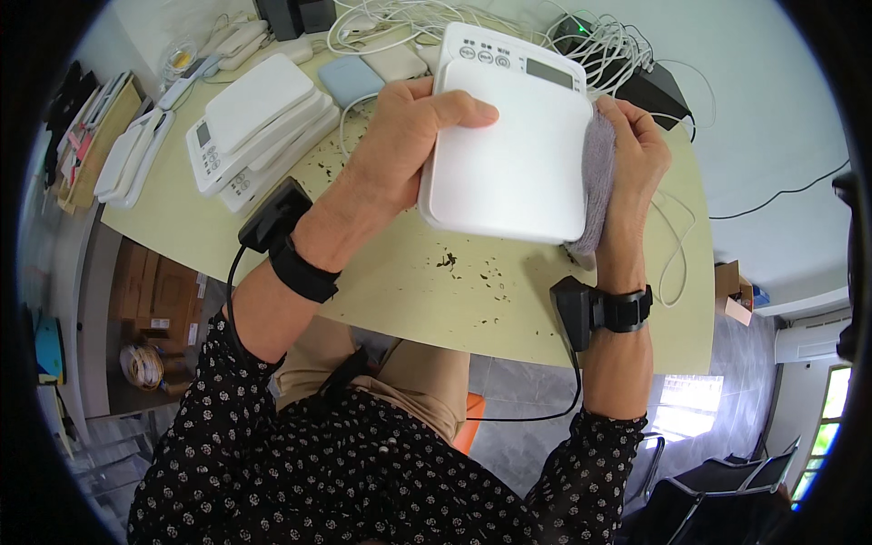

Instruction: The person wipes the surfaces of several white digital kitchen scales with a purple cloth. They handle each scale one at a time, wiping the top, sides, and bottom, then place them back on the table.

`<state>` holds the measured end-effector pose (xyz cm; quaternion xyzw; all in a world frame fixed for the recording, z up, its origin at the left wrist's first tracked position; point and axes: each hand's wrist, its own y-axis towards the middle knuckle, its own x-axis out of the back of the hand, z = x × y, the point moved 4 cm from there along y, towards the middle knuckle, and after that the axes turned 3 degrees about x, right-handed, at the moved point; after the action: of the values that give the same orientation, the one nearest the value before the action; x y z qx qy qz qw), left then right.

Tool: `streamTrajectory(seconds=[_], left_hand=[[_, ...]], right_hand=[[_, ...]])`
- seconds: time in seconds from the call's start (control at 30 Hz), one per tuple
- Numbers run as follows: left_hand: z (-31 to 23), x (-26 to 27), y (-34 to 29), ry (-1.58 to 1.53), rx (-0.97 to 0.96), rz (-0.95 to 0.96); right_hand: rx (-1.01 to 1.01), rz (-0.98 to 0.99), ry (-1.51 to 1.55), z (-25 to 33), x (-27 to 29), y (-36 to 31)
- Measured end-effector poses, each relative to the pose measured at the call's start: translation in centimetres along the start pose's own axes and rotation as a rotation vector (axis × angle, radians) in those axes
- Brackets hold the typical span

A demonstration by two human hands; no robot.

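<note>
A white digital kitchen scale [509,163] is held up over the table, its small display and round buttons along the far edge. My left hand [409,127] grips its left side, the thumb lying on the weighing plate and the other fingers hidden underneath. On the other side, my right hand [634,150] pinches a grey-purple cloth [597,177] against the scale's right edge. Part of that cloth goes out of sight behind the scale. Dark crumb-like bits [447,261] are scattered on the pale yellow table [381,286] below.
Several more white scales [263,104] are stacked at the left, with another white device [134,156] beside them. Tangled white cables [409,14] and a black box [649,91] lie at the back. A loose white cable [677,259] hangs over the right side.
</note>
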<state>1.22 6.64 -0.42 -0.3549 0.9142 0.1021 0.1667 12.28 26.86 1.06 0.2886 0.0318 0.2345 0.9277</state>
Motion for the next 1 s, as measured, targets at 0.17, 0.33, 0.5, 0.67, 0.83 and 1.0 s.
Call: streamTrajectory(seconds=[0.17, 0.33, 0.5, 0.67, 0.83, 1.0], left_hand=[[-1.0, 1.8, 1.3, -0.100, -0.045, -0.040], [-1.1, 1.7, 0.9, 0.034, 0.057, 0.027], [0.0, -1.3, -0.4, 0.076, 0.065, 0.177], [0.0, -1.3, -0.7, 0.066, 0.002, 0.123], [-1.4, 1.3, 0.7, -0.103, -0.061, 0.000], [-1.7, 1.6, 0.7, 0.046, -0.025, 0.022]], right_hand=[[-0.127, 0.106, 0.120, 0.6, -1.7, -1.9], [-0.055, 0.047, 0.063, 0.0, -1.3, -1.2], [0.018, -0.128, 0.027, -1.0, 1.1, 1.1], [-0.029, -0.108, 0.093, -1.1, 0.8, 1.1], [-0.053, 0.041, 0.082, 0.1, -1.4, -1.5], [-0.045, 0.051, 0.071, 0.1, -1.7, -1.5]])
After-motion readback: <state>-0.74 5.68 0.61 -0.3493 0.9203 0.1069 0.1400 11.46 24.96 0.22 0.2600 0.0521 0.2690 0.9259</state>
